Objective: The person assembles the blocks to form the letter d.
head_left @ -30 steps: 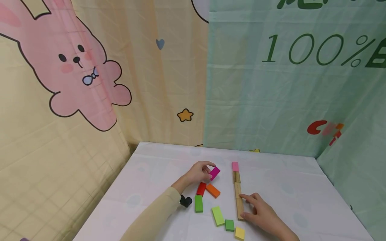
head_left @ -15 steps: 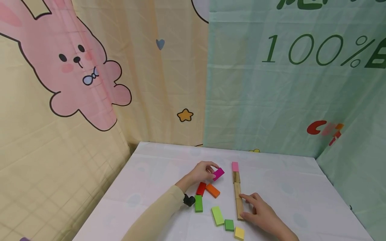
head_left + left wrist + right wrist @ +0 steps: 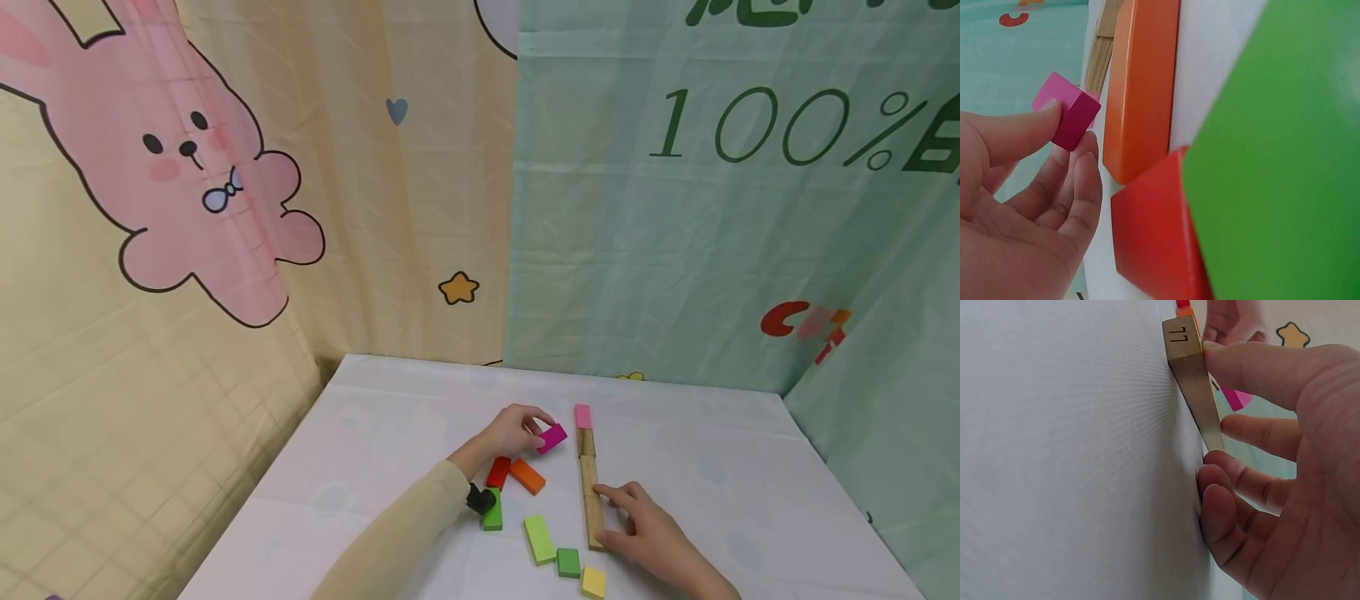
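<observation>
A magenta wooden block point(image 3: 553, 437) is pinched between the thumb and fingers of my left hand point(image 3: 512, 429), raised a little left of a straight row of blocks. In the left wrist view the magenta block point(image 3: 1067, 111) sits tilted at the thumb tip. The row has a pink block point(image 3: 582, 416) at its far end, a darker wooden block point(image 3: 586, 443) behind plain wooden blocks point(image 3: 593, 517) at the near end. My right hand point(image 3: 648, 533) touches the right side of the near plain blocks with thumb and index finger; its other fingers rest loosely by the tabletop.
Left of the row lie an orange block point(image 3: 528, 477), a red block point(image 3: 498, 472) and a green block point(image 3: 492, 517), partly behind the black wrist camera point(image 3: 481, 499). Nearer are a lime block point(image 3: 539, 539), a small green block point(image 3: 568, 562) and a yellow block point(image 3: 593, 582). Printed curtains surround the white table point(image 3: 390, 417).
My left hand has moved right with the magenta block, closer to the row, and the block has turned flatter. The right hand has stayed at the plain wooden blocks.
</observation>
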Action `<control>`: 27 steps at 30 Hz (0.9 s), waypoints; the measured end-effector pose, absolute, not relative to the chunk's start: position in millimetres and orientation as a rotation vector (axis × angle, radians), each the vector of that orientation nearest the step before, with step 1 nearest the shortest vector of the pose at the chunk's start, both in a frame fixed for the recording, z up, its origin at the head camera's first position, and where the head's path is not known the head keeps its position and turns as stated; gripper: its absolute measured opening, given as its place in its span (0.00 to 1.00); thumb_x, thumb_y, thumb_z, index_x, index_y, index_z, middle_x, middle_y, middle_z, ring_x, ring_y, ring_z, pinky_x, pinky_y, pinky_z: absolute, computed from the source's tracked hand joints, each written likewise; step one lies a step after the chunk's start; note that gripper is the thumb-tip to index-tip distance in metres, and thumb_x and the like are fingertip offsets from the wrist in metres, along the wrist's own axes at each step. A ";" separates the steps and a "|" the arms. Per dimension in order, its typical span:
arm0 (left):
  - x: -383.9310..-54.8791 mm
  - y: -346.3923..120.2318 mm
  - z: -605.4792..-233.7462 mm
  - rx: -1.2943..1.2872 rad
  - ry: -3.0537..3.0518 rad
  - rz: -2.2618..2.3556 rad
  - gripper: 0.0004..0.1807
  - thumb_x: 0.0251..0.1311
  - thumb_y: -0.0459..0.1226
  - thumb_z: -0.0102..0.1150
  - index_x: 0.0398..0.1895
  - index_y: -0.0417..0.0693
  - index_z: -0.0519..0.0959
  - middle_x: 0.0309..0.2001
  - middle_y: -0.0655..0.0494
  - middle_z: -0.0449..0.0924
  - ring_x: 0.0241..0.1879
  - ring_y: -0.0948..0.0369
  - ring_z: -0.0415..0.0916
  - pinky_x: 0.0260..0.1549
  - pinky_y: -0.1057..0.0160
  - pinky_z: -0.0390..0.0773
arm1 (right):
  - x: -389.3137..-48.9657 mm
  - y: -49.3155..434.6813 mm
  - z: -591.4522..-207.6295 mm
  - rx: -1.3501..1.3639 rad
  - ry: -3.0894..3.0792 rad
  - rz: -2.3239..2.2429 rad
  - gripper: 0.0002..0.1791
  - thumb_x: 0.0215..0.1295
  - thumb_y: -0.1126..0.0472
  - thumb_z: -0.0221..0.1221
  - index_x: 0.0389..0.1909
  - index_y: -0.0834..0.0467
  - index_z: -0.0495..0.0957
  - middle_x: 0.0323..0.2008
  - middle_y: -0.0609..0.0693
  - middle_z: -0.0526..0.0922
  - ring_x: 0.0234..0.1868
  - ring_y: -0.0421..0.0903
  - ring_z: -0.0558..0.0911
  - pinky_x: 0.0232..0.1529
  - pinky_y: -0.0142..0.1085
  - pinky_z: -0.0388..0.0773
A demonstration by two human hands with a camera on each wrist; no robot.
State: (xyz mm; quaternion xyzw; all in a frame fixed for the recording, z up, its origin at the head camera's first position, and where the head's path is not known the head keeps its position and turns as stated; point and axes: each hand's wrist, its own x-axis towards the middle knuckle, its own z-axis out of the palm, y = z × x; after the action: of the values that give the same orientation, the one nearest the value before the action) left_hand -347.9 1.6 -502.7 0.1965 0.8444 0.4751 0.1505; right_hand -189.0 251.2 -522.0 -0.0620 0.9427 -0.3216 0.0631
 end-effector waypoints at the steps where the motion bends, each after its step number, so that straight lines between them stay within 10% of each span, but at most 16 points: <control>1: -347.9 2.8 -502.7 0.570 2.429 1.362 0.16 0.61 0.32 0.69 0.49 0.61 0.85 0.37 0.58 0.79 0.36 0.57 0.76 0.30 0.61 0.80 | -189.0 251.5 -522.1 -0.191 2.850 -0.971 0.38 0.53 0.42 0.74 0.66 0.44 0.75 0.42 0.46 0.69 0.28 0.43 0.69 0.25 0.33 0.67; 27: -344.3 20.1 -505.3 0.666 2.480 1.203 0.13 0.62 0.31 0.67 0.47 0.55 0.88 0.34 0.60 0.79 0.33 0.61 0.75 0.31 0.65 0.77 | -189.1 252.5 -523.9 -0.264 2.855 -0.990 0.38 0.55 0.41 0.72 0.67 0.46 0.75 0.42 0.46 0.68 0.26 0.40 0.68 0.24 0.32 0.66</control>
State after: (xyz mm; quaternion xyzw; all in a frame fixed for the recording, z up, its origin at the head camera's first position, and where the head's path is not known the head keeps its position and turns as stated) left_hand -344.3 20.1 -505.3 0.2322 0.8644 0.4193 0.1522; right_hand -189.1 252.5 -523.9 -0.0870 0.9398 -0.3260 0.0543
